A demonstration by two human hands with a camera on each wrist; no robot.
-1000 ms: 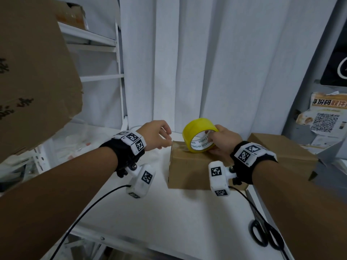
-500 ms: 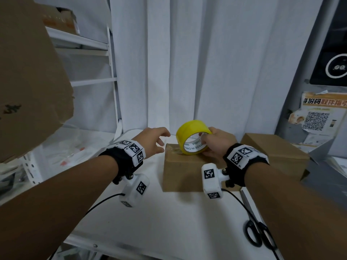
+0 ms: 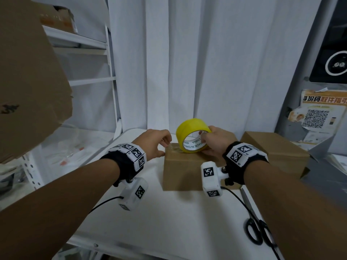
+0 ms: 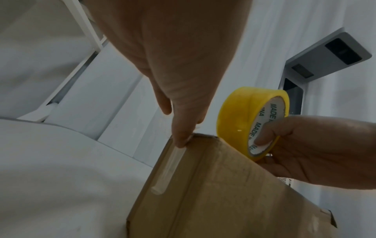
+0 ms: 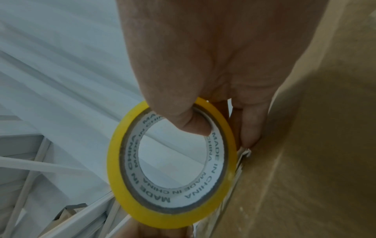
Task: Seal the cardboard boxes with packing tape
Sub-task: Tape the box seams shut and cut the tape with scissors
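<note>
Right beside the left hand [image 3: 153, 142], whose grip pins the tape end [image 4: 171, 158] onto the box [image 3: 189, 167] corner on the desk [image 3: 169, 218], the right hand [image 3: 216, 141] is clamped on the yellow roll [image 3: 191, 136], so the pull looks set to run rightward along the box top.

My head view is evenly lit and fairly sharp, with straight lines bowing at the edges. Both wrist views are dimmer, soft and noisy. My left hand [image 4: 179, 53] fills 12 o'clock, blurred. A small glare spot sits on the tape roll [image 4: 236, 116].
</note>
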